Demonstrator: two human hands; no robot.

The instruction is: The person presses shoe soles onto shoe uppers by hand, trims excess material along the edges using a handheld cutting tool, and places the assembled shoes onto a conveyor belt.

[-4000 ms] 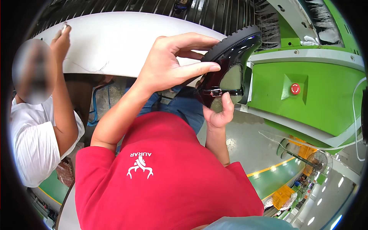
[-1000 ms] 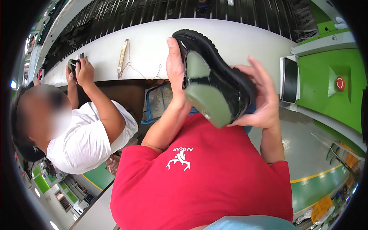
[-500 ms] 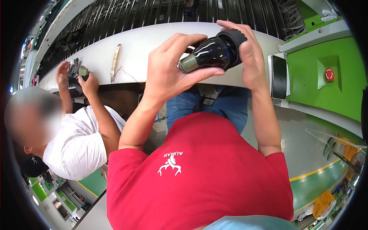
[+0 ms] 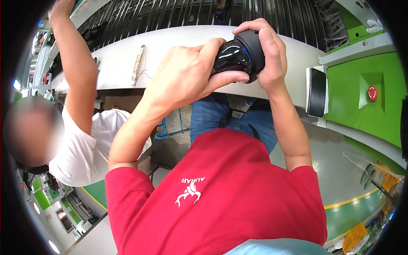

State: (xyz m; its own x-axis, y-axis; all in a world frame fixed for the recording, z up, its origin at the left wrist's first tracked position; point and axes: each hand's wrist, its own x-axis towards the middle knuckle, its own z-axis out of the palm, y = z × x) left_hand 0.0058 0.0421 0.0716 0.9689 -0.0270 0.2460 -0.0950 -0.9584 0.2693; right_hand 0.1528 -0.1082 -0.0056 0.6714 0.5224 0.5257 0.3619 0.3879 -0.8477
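Above the white work surface (image 4: 170,40) I hold a glossy black, bulb-shaped housing (image 4: 233,58) tilted on its side. My left hand (image 4: 187,72) wraps around its narrower end, thumb along the near side; the palm hides that end. My right hand (image 4: 272,53) is closed round the wide black cap (image 4: 253,53), which has a ribbed rim and sits against the glossy body. I cannot tell whether cap and body are separate pieces.
A thin strip with fine wires (image 4: 138,63) lies on the surface. At right are a phone (image 4: 316,92) and a green machine panel with a red emergency button (image 4: 372,93). Metal rollers (image 4: 178,17) run behind. A co-worker in a white shirt (image 4: 95,148) sits at left.
My left hand has slid over the narrow olive-green end, now hidden. My right fingers have closed onto the black cap. The co-worker's arm has swung up and away from the surface.
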